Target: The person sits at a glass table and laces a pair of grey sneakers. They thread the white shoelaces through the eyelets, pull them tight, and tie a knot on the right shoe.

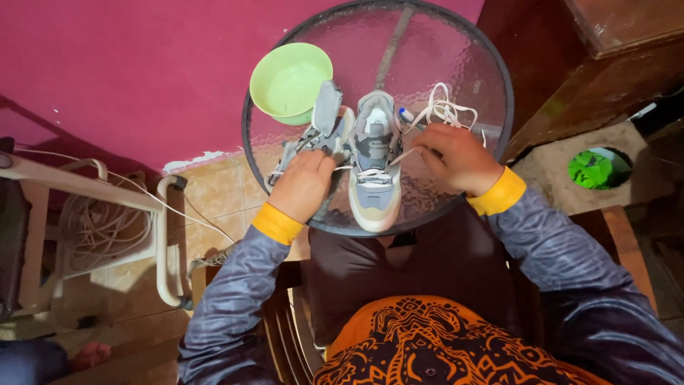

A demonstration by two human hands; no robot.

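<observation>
A grey and cream sneaker (375, 160) stands upright on a round glass table (442, 71), toe toward me. My right hand (456, 157) is closed on its white shoelace (445, 110), which loops out to the right. My left hand (305, 184) pinches the lace end at the shoe's left side. A second sneaker (320, 128) lies tipped on its side just left of the first, behind my left hand.
A pale green bowl (289, 82) sits at the table's left rim. A magenta wall rises behind. White metal furniture with coiled cable (100, 228) stands at left, a dark wooden cabinet (598, 64) at right, a green object (591, 169) on the floor.
</observation>
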